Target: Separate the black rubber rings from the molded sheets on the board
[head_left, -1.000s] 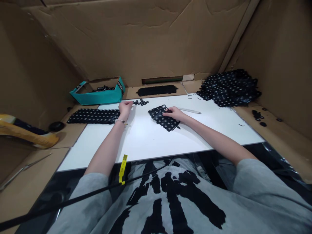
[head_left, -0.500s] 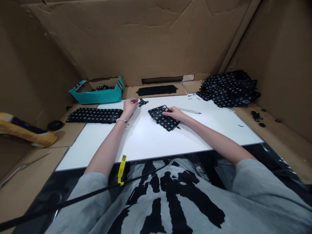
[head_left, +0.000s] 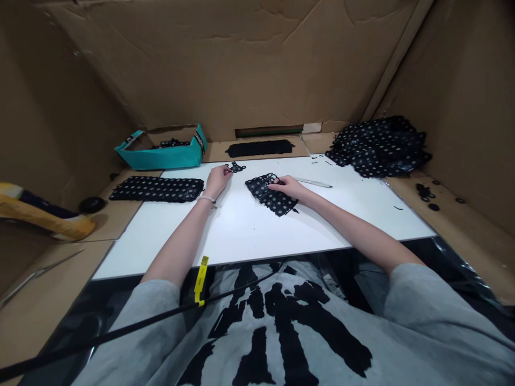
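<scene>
My left hand (head_left: 219,181) is at the upper middle of the white board (head_left: 241,236), fingers closed at the edge of a small cluster of black rings (head_left: 237,167). What the fingertips pinch is too small to make out. My right hand (head_left: 288,187) grips a black dotted piece (head_left: 277,202) by its upper right part, with a ring showing near the fingertips. A pale pen (head_left: 316,183) lies just beyond the right wrist. To the left of my left hand, a long black dotted strip (head_left: 156,189) lies flat.
A teal-edged box (head_left: 161,158) holding black pieces stands at the back left. A black strip (head_left: 260,148) lies at the back. At the right are a dotted heap (head_left: 378,147) and loose black rings (head_left: 424,192). Tweezers (head_left: 44,269) and a yellow object (head_left: 48,214) are at the left.
My left hand has shifted slightly right and toward me, and its fingers now point at the ring cluster's left edge. My right hand and the dotted piece have hardly moved.
</scene>
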Tool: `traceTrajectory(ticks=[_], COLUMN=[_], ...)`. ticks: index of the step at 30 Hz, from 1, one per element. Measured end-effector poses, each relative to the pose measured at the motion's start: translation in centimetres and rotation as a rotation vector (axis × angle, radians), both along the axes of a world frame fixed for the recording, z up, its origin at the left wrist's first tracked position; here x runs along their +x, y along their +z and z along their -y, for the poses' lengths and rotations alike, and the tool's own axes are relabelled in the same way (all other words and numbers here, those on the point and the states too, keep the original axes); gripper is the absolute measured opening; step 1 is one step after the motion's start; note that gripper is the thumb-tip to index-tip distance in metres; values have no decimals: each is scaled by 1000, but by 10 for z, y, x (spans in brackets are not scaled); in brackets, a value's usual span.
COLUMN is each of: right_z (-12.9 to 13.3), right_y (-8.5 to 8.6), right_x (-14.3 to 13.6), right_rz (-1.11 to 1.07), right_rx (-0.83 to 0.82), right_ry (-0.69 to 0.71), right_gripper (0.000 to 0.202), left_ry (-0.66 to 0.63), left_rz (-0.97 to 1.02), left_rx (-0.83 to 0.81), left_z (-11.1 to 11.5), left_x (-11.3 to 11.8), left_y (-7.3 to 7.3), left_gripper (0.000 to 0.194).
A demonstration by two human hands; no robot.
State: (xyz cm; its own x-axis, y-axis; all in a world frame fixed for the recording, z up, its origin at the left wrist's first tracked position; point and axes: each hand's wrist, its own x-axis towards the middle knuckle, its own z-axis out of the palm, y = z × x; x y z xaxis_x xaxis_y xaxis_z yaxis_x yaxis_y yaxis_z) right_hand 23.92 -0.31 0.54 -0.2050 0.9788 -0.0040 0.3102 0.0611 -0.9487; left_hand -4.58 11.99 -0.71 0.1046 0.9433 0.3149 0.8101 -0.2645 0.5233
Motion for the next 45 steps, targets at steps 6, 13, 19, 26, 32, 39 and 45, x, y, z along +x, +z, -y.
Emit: traceTrajectory(ticks=[6, 13, 19, 26, 32, 39, 45], right_z=[-3, -3, -2, -6, -12, -7, -5], right_y=[-2, -4, 1, 6, 2, -1, 0], right_x=[1, 2, -1, 9, 10, 6, 6], right_rz=[18, 17, -7, 20, 33, 41, 22], right_rx=[3, 28, 68, -25, -3, -9, -12], right_ry=[-7, 1, 11, 132, 98, 49, 36], right_gripper=[56, 55, 53, 48, 45, 44, 44], left_ry=[32, -86, -694, -589, -395, 83, 171], left_rz=[214, 236, 108, 253, 524, 696, 541], left_rx=[55, 117, -7, -121, -204, -80, -36], left_z=[-5, 14, 70, 79, 56, 7, -8], left_x=[-2, 13, 72, 87, 75, 23, 0], left_y=[-4, 17, 41, 29, 25, 4, -3], left_gripper=[45, 43, 32, 23, 16, 19, 34])
